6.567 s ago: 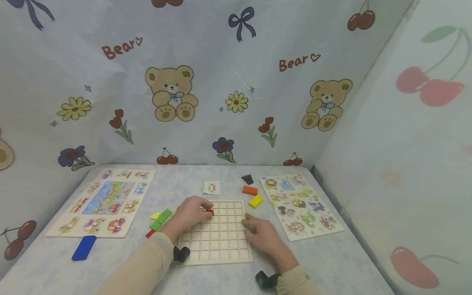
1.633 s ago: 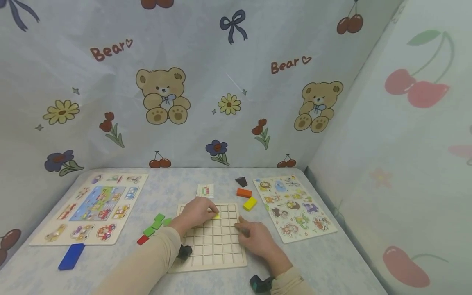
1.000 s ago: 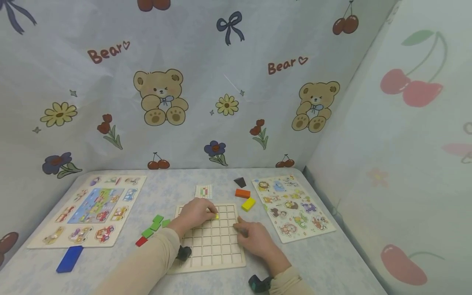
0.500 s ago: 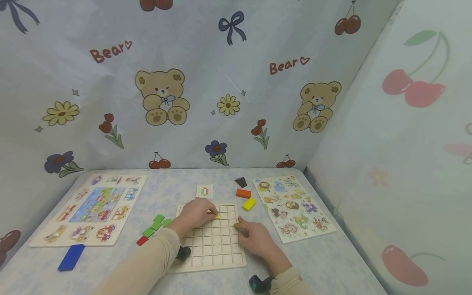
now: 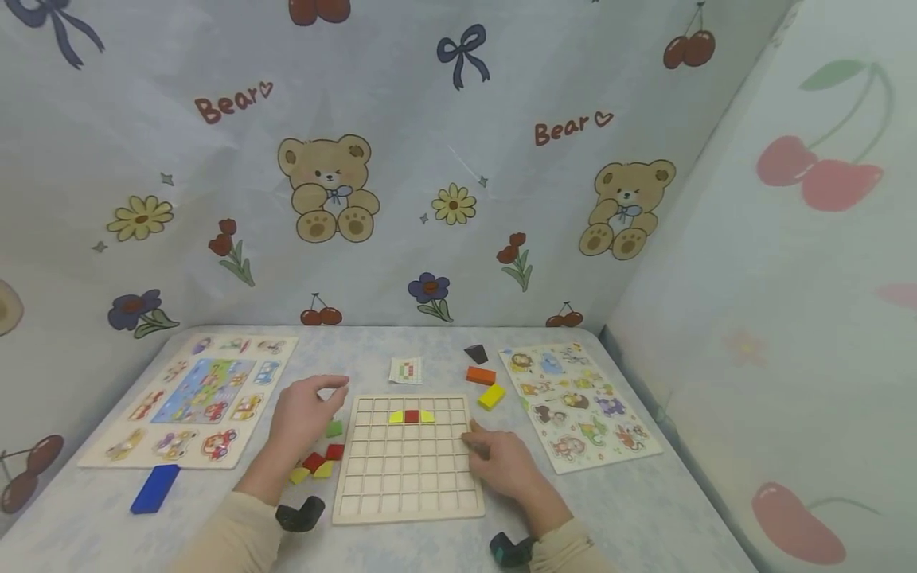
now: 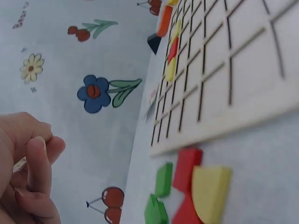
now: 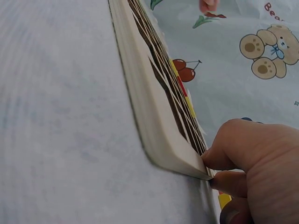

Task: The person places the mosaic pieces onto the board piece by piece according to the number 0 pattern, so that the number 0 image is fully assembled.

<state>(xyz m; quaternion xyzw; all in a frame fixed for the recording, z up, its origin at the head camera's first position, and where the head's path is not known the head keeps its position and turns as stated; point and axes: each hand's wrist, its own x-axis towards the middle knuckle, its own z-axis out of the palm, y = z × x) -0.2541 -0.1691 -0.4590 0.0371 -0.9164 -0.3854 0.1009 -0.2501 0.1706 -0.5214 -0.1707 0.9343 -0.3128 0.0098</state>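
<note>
At far left of desk (image 5: 236, 485): a vehicle picture board (image 5: 192, 398) lies flat; a blue block (image 5: 154, 487) sits just in front of it.
Left hand (image 5: 304, 410): raised above the desk, just left of the grid board; fingers loosely curled, thumb and forefinger close together, nothing seen between them in the left wrist view.
Loose pieces (image 5: 318, 461): green, red and yellow blocks clustered below the left hand, beside the board's left edge.
Grid board (image 5: 408, 469): wooden, flat at desk centre; one row near its far edge carries a yellow piece (image 5: 396, 416), a red piece (image 5: 411, 415) and a second yellow piece (image 5: 427, 415), touching side by side.
Pattern card (image 5: 405, 370): just beyond the board's far edge.
Right hand (image 5: 501, 461): rests at the board's right edge, fingers bent, fingertips pressed against the rim.
Right of board: dark block (image 5: 476, 353), orange block (image 5: 481, 375) and yellow block (image 5: 491, 395), near one another.
Far right: animal picture board (image 5: 580, 402), flat.
</note>
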